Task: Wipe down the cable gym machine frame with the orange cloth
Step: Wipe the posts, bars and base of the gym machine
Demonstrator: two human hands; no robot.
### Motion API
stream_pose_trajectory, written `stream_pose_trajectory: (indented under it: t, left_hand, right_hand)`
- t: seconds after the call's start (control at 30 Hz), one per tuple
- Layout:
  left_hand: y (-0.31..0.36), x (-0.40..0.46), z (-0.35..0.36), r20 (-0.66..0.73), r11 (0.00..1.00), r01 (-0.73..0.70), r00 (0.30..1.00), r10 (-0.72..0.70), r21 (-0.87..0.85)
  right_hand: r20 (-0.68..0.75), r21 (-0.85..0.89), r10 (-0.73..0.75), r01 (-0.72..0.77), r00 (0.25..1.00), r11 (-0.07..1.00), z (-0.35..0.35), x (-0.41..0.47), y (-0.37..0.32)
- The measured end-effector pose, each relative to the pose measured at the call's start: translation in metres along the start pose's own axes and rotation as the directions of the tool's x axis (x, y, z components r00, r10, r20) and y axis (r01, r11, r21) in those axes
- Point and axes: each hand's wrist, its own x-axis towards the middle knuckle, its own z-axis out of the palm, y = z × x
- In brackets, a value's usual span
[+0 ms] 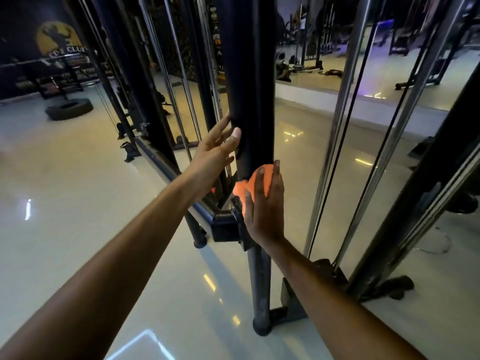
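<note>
From the head camera, the orange cloth (255, 181) shows as a bright, bunched wad, pressed against the thick black upright post (253, 105) of the cable gym machine frame, just above a black bracket (225, 227) where a horizontal bar meets the post. The right hand (263, 211) covers the cloth, its grip curled over the fabric with fingers reaching onto the post. The left hand (217, 148) rests higher on the same post, its grip apart with fingers straight against the black surface, above a glossy pale floor (85, 193).
</note>
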Motion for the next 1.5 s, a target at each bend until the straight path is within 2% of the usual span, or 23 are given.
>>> stream_pose_trajectory:
  t: [0.1, 0.23, 0.43, 0.63, 0.73, 0.83, 0.93, 1.0, 1.13, 1.23, 1.33, 1.43, 1.5]
  left_hand:
    - [-0.01, -0.003, 0.006, -0.04, 0.999, 0.044, 0.998, -0.044, -0.001]
    - [-0.016, -0.001, 0.007, -0.051, 0.999, 0.046, 0.998, -0.046, -0.011]
    - [-0.02, 0.001, 0.005, -0.047, 1.0, 0.021, 0.999, -0.02, 0.023]
    - [-0.022, 0.002, 0.005, -0.052, 1.0, 0.022, 0.998, -0.021, 0.019]
    - [-0.027, 0.002, 0.007, -0.071, 1.0, 0.022, 0.997, -0.022, -0.003]
    - [-0.036, -0.002, 0.008, -0.058, 0.999, 0.032, 0.998, -0.032, -0.011]
    - [-0.051, -0.006, 0.007, -0.02, 0.999, 0.049, 0.999, -0.049, 0.004]
    - [-0.057, -0.01, 0.009, -0.018, 0.999, 0.043, 0.999, -0.043, 0.013]
    - [-0.068, -0.018, 0.013, -0.028, 0.998, 0.028, 0.999, -0.026, 0.047]
    - [-0.084, -0.024, 0.017, -0.049, 0.992, 0.017, 0.999, -0.011, 0.128]
    - [-0.103, -0.032, 0.019, -0.058, 0.983, 0.007, 0.998, 0.003, 0.185]
    - [-0.123, -0.039, 0.019, -0.059, 0.979, 0.025, 0.998, -0.013, 0.203]
    - [-0.133, -0.045, 0.021, -0.062, 0.972, 0.053, 0.997, -0.039, 0.229]
  right_hand:
    - [-0.099, 0.049, -0.016, 0.021, 0.995, 0.999, -0.011, 0.043, -0.017]
    - [-0.123, 0.04, -0.026, 0.031, 0.992, 0.999, -0.014, 0.056, -0.019]
    - [0.044, -0.015, -0.006, 0.007, 0.999, 1.0, 0.003, -0.017, 0.014]
    - [-0.132, 0.041, -0.007, 0.012, 0.991, 0.999, -0.009, 0.044, -0.023]
    - [-0.166, 0.037, 0.021, -0.015, 0.986, 0.999, -0.012, 0.056, -0.031]
    - [-0.071, -0.038, -0.018, 0.015, 0.997, 0.999, -0.004, 0.019, -0.009]
    - [0.089, -0.028, 0.045, -0.042, 0.995, 0.999, 0.0, -0.026, 0.011]
    - [0.104, -0.003, 0.063, -0.063, 0.993, 0.998, -0.002, -0.031, 0.011]
    - [0.001, 0.096, 0.079, -0.079, 0.997, 0.992, -0.01, 0.01, -0.009]
    - [-0.025, 0.086, 0.091, -0.088, 0.996, 0.992, -0.012, 0.022, -0.015]
    - [0.06, 0.043, 0.048, -0.05, 0.997, 0.998, -0.003, -0.013, 0.004]
    - [0.212, 0.078, 0.11, -0.129, 0.971, 0.989, 0.002, -0.063, 0.025]
    - [0.213, 0.084, 0.095, -0.116, 0.972, 0.99, 0.002, -0.079, 0.032]
